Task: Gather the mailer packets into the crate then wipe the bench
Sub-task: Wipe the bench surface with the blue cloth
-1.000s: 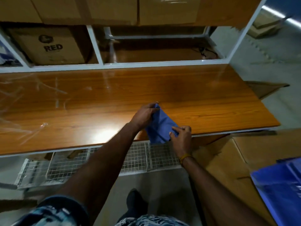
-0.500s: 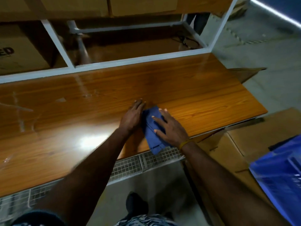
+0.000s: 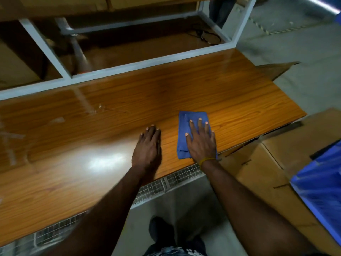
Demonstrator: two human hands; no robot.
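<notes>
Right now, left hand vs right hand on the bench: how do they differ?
The right hand lies flat on the folded blue cloth, pressing it to the bench; the left hand rests on bare wood, apart from the cloth. The right hand's fingers are spread; the left hand's lie close together. The right wrist wears a yellow band; the left shows none. Both are palm down with straight fingers, near the bench's front edge.

cloth (image 3: 186,126) on bench (image 3: 92,126), crate (image 3: 321,182) right of bench
</notes>
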